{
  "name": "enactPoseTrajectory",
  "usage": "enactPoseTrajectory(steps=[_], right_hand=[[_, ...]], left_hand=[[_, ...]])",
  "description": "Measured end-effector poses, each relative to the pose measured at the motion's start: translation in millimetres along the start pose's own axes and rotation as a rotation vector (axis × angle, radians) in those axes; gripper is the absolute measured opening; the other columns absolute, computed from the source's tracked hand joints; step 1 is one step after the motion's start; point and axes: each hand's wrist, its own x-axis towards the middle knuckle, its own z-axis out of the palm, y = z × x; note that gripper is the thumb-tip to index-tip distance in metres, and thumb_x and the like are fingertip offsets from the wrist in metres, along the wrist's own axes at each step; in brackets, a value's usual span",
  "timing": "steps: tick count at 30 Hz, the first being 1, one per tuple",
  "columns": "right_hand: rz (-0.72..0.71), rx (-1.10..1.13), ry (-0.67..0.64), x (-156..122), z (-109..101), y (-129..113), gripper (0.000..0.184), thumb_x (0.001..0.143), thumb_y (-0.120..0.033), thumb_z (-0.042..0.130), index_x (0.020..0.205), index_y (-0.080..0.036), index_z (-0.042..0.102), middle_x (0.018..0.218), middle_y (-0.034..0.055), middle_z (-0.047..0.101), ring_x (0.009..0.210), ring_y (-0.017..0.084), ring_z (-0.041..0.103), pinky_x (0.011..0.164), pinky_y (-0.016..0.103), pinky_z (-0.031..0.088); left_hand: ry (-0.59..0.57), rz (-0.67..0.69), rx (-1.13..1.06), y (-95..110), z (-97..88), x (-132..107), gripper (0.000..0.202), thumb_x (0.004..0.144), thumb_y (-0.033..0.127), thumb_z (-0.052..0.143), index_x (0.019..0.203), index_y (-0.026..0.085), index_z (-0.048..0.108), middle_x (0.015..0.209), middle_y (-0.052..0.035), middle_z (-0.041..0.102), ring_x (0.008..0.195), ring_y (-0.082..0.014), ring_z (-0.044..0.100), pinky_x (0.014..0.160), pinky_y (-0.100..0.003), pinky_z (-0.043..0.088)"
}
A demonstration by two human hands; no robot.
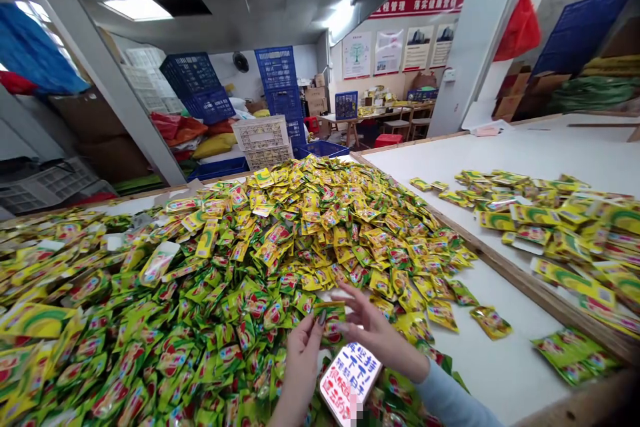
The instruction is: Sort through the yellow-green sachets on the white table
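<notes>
I had both hands low in the view, over the near edge of the heaped sachets. My left hand was closed on 1 small packet, pinching its near corner between thumb and fingers; how firmly, I could not tell, since the fingers covered that edge. My right hand lay just right of the packet with its fingers spread open and the fingertips touching or almost touching the packet's far side; the contact itself was hidden. Just below the grip sat a phone with a printed case, its lower end blurred and partly cut off by the frame. My right sleeve ran out of view at the bottom. Right of the grip, a wooden divider separated a second, thinner scatter of packets, whose prints were too small to read.
</notes>
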Motion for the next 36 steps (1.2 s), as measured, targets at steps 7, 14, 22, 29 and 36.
enactPoseTrajectory(steps=[7, 14, 22, 29, 36], right_hand=[[-0.035, 0.071, 0.308, -11.8, -43.2, -3.7, 0.024, 0.071, -0.036, 0.067, 0.086, -0.018, 0.061, 0.078, 0.0026, 0.069, 0.063, 0.015, 0.064, 0.052, 0.025, 0.051], [0.023, 0.146, 0.616, -38.1, -93.7, 17.3, 0.031, 0.064, -0.041, 0.072, 0.079, -0.019, 0.055, 0.070, -0.0038, 0.062, 0.051, 0.011, 0.061, 0.037, 0.019, 0.042], [0.075, 0.194, 0.635, -37.1, -93.6, 37.0, 0.039, 0.059, -0.042, 0.075, 0.080, -0.018, 0.052, 0.064, -0.0042, 0.060, 0.047, 0.012, 0.060, 0.033, 0.018, 0.040], [0.077, 0.144, 0.626, -33.1, -90.5, 38.3, 0.039, 0.057, -0.046, 0.075, 0.071, -0.019, 0.051, 0.054, -0.0068, 0.055, 0.038, 0.008, 0.051, 0.030, 0.017, 0.036], [0.137, 0.186, 0.751, -32.7, -96.6, 57.0, 0.049, 0.045, -0.044, 0.079, 0.079, -0.022, 0.052, 0.046, -0.0085, 0.052, 0.032, 0.008, 0.044, 0.028, 0.019, 0.034]], left_hand=[[-0.019, 0.078, 0.339, -1.5, -6.4, -0.7, 0.038, 0.083, 0.047, 0.044, 0.112, 0.023, 0.046, 0.108, -0.0101, 0.055, 0.102, -0.0250, 0.051, 0.091, -0.041, 0.039], [-0.382, -0.030, 1.033, -7.1, 11.6, -20.4, 0.081, 0.063, 0.038, 0.062, 0.134, 0.013, 0.030, 0.132, -0.0183, 0.043, 0.123, -0.0386, 0.031, 0.103, -0.051, 0.025], [-0.209, 0.153, 1.101, 0.9, -10.3, 15.5, 0.052, 0.077, 0.052, 0.048, 0.120, 0.023, 0.048, 0.119, -0.0138, 0.055, 0.113, -0.0357, 0.046, 0.093, -0.052, 0.038], [0.264, 0.428, 1.242, 42.2, -87.7, 111.5, 0.040, 0.087, 0.033, 0.034, 0.119, 0.012, 0.044, 0.120, -0.0186, 0.049, 0.119, -0.0325, 0.038, 0.100, -0.050, 0.030], [0.456, 0.562, 1.319, 19.6, -106.2, 136.8, 0.047, 0.086, 0.041, 0.038, 0.125, 0.015, 0.045, 0.137, -0.0204, 0.039, 0.131, -0.0412, 0.021, 0.105, -0.062, 0.012]])
